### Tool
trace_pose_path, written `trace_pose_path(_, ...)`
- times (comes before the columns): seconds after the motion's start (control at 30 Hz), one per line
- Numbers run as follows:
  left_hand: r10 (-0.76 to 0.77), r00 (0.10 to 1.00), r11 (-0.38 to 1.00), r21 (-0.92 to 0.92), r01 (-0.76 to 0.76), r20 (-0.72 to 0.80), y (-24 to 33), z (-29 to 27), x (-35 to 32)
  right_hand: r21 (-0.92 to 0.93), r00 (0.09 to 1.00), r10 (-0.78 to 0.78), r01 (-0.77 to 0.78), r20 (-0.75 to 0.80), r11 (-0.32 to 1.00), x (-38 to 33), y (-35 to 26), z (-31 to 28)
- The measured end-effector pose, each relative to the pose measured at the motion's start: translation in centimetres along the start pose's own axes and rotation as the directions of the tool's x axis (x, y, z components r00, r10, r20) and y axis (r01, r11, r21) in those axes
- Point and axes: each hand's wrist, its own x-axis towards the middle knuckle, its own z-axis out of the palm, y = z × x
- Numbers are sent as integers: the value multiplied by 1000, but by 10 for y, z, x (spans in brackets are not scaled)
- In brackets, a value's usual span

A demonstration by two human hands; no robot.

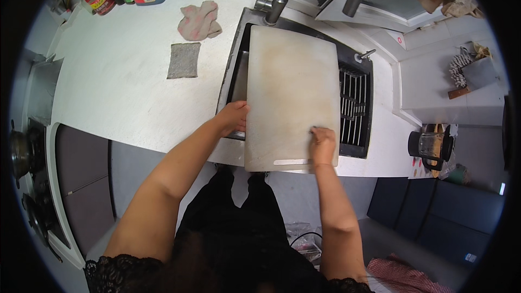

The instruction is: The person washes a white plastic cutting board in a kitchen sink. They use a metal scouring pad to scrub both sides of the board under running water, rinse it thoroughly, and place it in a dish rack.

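The cutting board (290, 95) over the sink (237, 76) is gripped at nine o'clock by the left hand (233, 118); the right hand (323, 144) is pressed closed at five o'clock.

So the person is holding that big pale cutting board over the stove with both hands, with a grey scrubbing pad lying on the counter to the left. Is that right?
Not quite. In the head view, the cutting board lies over the sink, below the faucet, not over a stove. The rest holds: the left hand grips its left edge, the right hand rests near its lower right corner, and the grey scrubbing pad lies on the counter to the left.
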Motion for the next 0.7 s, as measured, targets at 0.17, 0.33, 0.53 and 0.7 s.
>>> trace_pose_path(0.17, 5, 1000, 1000, -20, -5, 9, -8, -6, 5, 212, 954, -290, 268, 78, 940, -41, -82, 39)
trace_pose_path(0.33, 5, 1000, 999, -31, -5, 2, -5, -4, 5, 103, 991, -135, 135, -7, 985, -1, -5, 22)
trace_pose_path(0.53, 6, 999, 999, -51, -9, -50, -10, -6, 9, 30, 996, -43, 45, -79, 999, -18, 22, -4)
trace_pose_path(0.7, -1, 993, 1000, -29, -3, -119, -10, -3, 5, 61, 996, -88, 89, -28, 994, 2, 43, -16)
